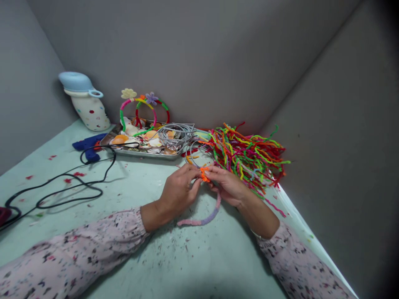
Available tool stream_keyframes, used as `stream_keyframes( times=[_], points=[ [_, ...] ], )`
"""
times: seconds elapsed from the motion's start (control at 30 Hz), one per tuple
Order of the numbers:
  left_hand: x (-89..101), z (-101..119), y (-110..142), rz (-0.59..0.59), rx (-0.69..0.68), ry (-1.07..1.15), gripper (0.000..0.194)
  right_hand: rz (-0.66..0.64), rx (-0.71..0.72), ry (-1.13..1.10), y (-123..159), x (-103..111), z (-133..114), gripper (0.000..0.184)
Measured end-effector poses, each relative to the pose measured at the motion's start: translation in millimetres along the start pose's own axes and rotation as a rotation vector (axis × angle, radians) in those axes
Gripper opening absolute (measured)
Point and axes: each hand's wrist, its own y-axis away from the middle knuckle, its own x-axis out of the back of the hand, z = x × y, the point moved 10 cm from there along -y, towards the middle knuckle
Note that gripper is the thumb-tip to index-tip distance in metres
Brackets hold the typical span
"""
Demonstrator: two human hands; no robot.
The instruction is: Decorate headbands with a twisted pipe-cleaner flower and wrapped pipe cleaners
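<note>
Right now, from where I stand, both bare hands meet over the pale green table (pixel 199 261), pinching one small orange fuzzy piece (pixel 204 175) between them. The left hand (pixel 181 189) has thumb and forefinger closed on its left side, and the right hand (pixel 229 186) holds its right side with its fingertips drawn together; I can't tell what the right hand's lower fingers are doing. Just below the grip, a curved pink and lilac fuzzy strip (pixel 210 216) comes down from under the right hand and bends left across the tabletop. Just beyond the grip, loops of thin grey wire (pixel 188 154) reach back towards a shallow metal tray (pixel 141 153). That tray lies beyond and to the left of the grip, filled with white and orange shell-like pieces (pixel 155 142), with a coil of grey cord (pixel 177 135) over its right end. Two hoops wrapped in bright fuzzy colours (pixel 155 114) stand upright at the tray, topped by flowers, one cream and one lilac. Farther left of the grip are a blue and orange tool (pixel 89 144), a looping black cable (pixel 100 191) and a white spotted bottle with a light blue lid (pixel 90 110). Beyond the grip to the right spreads a tangled heap of multicoloured fuzzy stems (pixel 246 155)
</note>
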Motion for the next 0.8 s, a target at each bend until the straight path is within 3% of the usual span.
stream_keyframes(
  times=[0.23, 0.43, 0.8],
  points=[
    [-5.1, -7, -1, -0.069, 0.093, -0.032, 0.013, 0.002, 0.024, 0.053, -1, 1, 0, 0.021],
    [-4.8, -18, -2, -0.056, 0.213, 0.022, 0.011, -0.008, 0.044, 0.080, -1, 0, -1, 0.020],
    [-24.3, -53, 6, -0.064, 0.624, 0.571, 0.008, 0.048, 0.051, 0.123, -1, 0, -2, 0.022]
  ],
)
